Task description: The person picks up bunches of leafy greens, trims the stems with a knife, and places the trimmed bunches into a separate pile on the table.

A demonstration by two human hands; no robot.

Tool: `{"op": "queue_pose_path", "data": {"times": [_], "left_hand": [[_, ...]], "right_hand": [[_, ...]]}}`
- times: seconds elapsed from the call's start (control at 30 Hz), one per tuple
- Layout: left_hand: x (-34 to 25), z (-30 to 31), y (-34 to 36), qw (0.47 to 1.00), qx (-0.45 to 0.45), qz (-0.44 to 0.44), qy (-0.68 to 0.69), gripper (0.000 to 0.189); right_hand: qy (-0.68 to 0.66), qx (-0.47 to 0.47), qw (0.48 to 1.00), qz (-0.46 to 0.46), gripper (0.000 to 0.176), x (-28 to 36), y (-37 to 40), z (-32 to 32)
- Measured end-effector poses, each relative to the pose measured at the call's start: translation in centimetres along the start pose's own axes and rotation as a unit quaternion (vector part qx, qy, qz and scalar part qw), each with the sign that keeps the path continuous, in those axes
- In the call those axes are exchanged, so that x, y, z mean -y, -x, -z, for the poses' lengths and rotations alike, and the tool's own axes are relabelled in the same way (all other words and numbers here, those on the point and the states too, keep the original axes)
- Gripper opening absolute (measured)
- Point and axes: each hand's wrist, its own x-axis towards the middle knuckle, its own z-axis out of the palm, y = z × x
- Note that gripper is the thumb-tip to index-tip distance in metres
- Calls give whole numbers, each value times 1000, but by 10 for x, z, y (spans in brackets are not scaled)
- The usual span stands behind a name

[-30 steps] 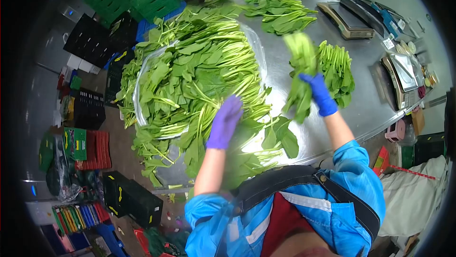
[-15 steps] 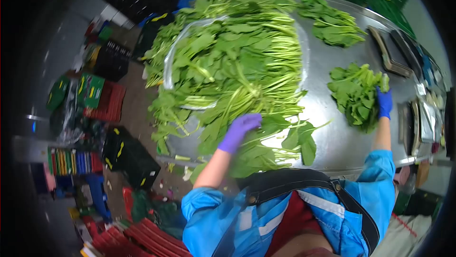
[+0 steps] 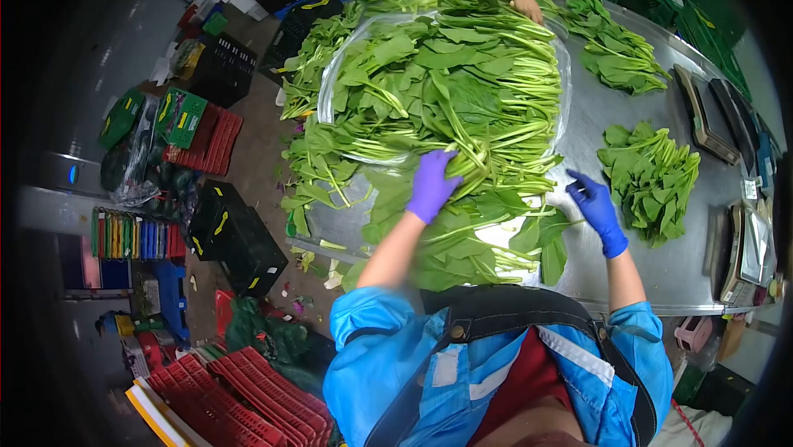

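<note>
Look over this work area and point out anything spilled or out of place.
Pale and green scraps lie on the floor by the table, looking like dropped trimmings. Some leafy greens also spread untidily past the clear plastic on the left. Nothing looks clearly damaged.

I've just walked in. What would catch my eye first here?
Probably the big pile of leafy greens spread over the metal table, with a smaller heap to its right. Next, the vivid gloves: the purple left hand at the pile's near stems, and the bluer right hand between pile and heap. Red crates also stand out at lower left.
</note>
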Motion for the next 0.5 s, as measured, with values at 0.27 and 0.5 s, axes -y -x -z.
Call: {"op": "queue_pose_path", "data": {"times": [0.27,0.5], "left_hand": [[-37,1,67,965,262,13,27,33],[-43,0,38,990,97,-7,105,12]], "right_hand": [[-47,84,995,-22,35,28,14,-57],[-99,71,992,-32,34,34,9,-59]]}}
